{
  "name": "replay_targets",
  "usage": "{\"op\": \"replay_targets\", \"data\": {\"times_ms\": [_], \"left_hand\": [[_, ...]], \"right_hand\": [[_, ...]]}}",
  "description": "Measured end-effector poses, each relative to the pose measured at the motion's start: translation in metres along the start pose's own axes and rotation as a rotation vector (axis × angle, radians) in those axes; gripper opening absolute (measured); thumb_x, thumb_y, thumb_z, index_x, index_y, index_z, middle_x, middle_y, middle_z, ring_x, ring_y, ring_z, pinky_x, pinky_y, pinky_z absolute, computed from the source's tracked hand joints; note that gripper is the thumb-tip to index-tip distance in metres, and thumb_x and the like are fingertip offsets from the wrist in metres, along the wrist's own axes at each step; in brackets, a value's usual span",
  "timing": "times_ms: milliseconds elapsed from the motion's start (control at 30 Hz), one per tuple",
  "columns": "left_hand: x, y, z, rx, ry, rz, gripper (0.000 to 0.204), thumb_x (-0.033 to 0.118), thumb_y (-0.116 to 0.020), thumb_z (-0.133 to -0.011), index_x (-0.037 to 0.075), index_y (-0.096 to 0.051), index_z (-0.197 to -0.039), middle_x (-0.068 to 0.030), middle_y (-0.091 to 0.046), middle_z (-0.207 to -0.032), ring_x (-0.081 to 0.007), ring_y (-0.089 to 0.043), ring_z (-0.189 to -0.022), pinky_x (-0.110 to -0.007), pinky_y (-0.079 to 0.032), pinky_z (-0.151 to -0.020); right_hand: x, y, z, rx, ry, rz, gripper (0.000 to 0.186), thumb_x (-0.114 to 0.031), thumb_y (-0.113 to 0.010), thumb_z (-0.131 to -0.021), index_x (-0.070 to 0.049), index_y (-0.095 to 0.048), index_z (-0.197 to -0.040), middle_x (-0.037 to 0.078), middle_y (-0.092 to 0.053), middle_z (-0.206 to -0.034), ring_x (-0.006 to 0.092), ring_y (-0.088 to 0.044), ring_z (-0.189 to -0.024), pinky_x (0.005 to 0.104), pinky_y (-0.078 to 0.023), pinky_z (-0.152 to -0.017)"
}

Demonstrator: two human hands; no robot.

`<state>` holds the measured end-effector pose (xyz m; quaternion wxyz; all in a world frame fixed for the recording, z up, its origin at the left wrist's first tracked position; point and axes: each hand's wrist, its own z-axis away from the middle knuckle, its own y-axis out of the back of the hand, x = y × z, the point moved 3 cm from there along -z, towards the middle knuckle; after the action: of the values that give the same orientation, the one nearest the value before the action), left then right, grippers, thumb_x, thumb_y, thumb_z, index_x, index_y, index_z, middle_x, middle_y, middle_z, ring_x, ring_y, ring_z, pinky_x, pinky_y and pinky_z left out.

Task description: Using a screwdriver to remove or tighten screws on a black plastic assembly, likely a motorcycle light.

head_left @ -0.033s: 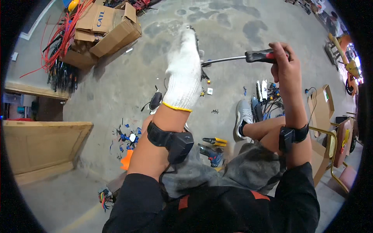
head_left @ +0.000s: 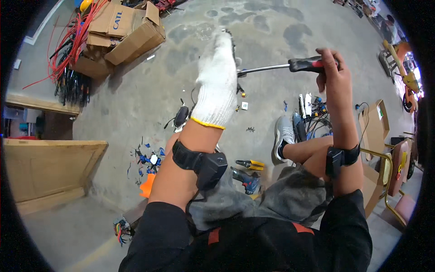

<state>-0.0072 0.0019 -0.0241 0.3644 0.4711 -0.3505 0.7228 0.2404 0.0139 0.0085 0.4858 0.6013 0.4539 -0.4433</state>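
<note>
My right hand [head_left: 334, 70], bare, is closed around the black and red handle of a screwdriver [head_left: 267, 68]. Its metal shaft runs left, and the tip ends at the far side of my left hand [head_left: 216, 75]. That hand wears a white knit glove with a yellow cuff edge and appears closed on a dark object [head_left: 234, 47]. Only a dark, uneven edge of this object shows past the glove, so its kind is hidden. Whether the tip sits in the object or just touches it, I cannot tell.
Yellow-handled pliers [head_left: 250, 165] and a blue cordless drill [head_left: 247, 180] lie by my legs. Blue and black scraps [head_left: 152, 159] litter the floor at left, below cardboard boxes [head_left: 131, 34] and red cables [head_left: 68, 54]. A metal-framed chair [head_left: 390, 181] stands at right.
My gloved left hand and the screwdriver have shifted very slightly to the right. The right hand keeps its hold on the handle.
</note>
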Motion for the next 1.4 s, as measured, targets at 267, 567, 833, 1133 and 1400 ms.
{"op": "replay_targets", "data": {"times_ms": [267,567,833,1133,1400], "left_hand": [[-0.013,-0.004,-0.003,-0.083,0.294,0.499,0.041,0.049,-0.049,-0.096,0.010,-0.059,-0.090,-0.0083,-0.064,-0.073,-0.0221,-0.062,-0.062,-0.035,-0.049,-0.054],[-0.001,0.019,0.009,0.023,0.304,0.534,0.045,0.054,-0.048,-0.096,0.011,-0.059,-0.093,-0.0065,-0.064,-0.073,-0.0213,-0.061,-0.060,-0.037,-0.050,-0.056],[-0.004,0.038,-0.010,-0.002,0.288,0.522,0.044,0.056,-0.049,-0.095,0.013,-0.059,-0.093,-0.0045,-0.064,-0.074,-0.0194,-0.060,-0.060,-0.036,-0.051,-0.056],[-0.010,0.047,-0.033,-0.104,0.420,0.336,0.083,0.069,-0.035,-0.091,0.003,-0.042,-0.141,-0.0192,-0.052,-0.141,-0.0376,-0.052,-0.126,-0.048,-0.041,-0.102],[0.004,0.034,-0.028,-0.081,0.467,0.544,0.055,0.055,-0.038,-0.098,0.007,-0.049,-0.122,-0.0111,-0.055,-0.117,-0.0230,-0.052,-0.104,-0.041,-0.039,-0.090]], "right_hand": [[0.034,0.024,-0.027,0.447,-0.008,-0.528,0.023,-0.019,-0.044,-0.099,0.003,-0.046,-0.106,0.025,-0.065,-0.103,0.0370,-0.064,-0.106,0.0447,-0.056,-0.090],[0.181,-0.007,-0.079,0.168,-0.266,-0.382,0.019,-0.013,-0.053,-0.094,0.006,-0.055,-0.096,0.016,-0.061,-0.084,0.0319,-0.065,-0.073,0.0399,-0.055,-0.067],[0.364,-0.114,0.047,-0.392,-0.468,0.639,0.039,-0.040,-0.064,-0.089,-0.002,-0.071,-0.091,0.016,-0.069,-0.074,0.0269,-0.069,-0.069,0.0394,-0.054,-0.066],[0.455,-0.166,0.163,-0.476,-0.221,0.850,0.033,-0.023,-0.070,-0.082,-0.002,-0.067,-0.108,0.022,-0.070,-0.097,0.0402,-0.066,-0.094,0.0461,-0.052,-0.084],[0.534,-0.162,0.162,-0.615,-0.283,0.893,0.028,-0.023,-0.055,-0.092,-0.001,-0.069,-0.101,0.021,-0.069,-0.103,0.0296,-0.068,-0.094,0.0389,-0.053,-0.081]]}}
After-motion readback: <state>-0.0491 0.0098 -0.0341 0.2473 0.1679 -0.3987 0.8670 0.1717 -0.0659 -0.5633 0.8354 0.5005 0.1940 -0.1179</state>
